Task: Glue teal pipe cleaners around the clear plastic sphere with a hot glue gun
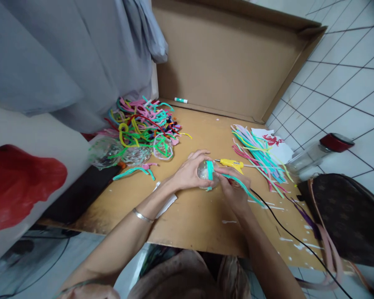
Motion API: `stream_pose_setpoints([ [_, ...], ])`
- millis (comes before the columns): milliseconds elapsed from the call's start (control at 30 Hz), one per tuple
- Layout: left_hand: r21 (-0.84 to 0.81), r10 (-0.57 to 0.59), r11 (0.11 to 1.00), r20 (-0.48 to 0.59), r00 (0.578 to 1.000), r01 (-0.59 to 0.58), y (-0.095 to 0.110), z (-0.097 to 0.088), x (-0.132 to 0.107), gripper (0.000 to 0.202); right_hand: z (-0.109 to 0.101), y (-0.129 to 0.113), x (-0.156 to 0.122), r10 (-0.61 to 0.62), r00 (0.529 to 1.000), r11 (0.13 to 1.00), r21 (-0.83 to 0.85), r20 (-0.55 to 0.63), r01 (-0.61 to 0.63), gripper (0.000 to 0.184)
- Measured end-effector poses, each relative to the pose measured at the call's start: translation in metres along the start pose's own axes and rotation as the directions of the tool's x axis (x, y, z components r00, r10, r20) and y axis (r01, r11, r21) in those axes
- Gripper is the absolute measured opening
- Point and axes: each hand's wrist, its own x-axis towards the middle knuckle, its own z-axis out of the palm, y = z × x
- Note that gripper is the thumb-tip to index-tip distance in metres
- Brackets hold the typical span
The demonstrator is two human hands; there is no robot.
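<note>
My left hand (195, 169) is closed around a small clear, rounded container (202, 171) just above the table. A band of turquoise pipe cleaner (210, 169) runs around the container. My right hand (235, 185) pinches a loose turquoise pipe cleaner (246, 191) at the container's right side, and its tail hangs out over the back of the hand. A yellow hot glue gun (232, 164) lies just beyond my right hand, its nozzle toward the container. Part of a white scrap of paper (166, 206) shows behind my left forearm.
Tangled colourful pipe cleaners (143, 120) and clear round pieces (137, 155) lie at left. A straighter pipe cleaner bundle (262, 153), a red-lidded bottle (314, 153) and a brown bag (345, 216) are at right. A black cord (286, 232) crosses the table. Cardboard (230, 58) stands behind.
</note>
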Motion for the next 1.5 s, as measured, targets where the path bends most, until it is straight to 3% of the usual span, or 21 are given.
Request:
stream_pose_setpoints([
  [667,0.052,0.04,0.998,-0.024,0.999,-0.039,0.0037,0.0002,0.0002,0.06,0.0005,-0.0004,0.001,-0.026,1.0,0.999,-0.027,0.003,0.026,0.01],
  [1033,-0.013,-0.044,0.999,-0.054,0.998,0.044,0.0012,0.0029,-0.001,0.069,0.002,0.0007,0.0004,0.031,1.0,0.998,-0.056,-0.003,-0.031,0.01],
  [1500,-0.026,0.022,0.999,-0.021,1.0,-0.022,-0.0001,-0.0005,-0.0012,0.053,0.0014,-0.0011,0.0009,0.001,1.0,1.0,0.011,0.002,-0.001,0.009],
])
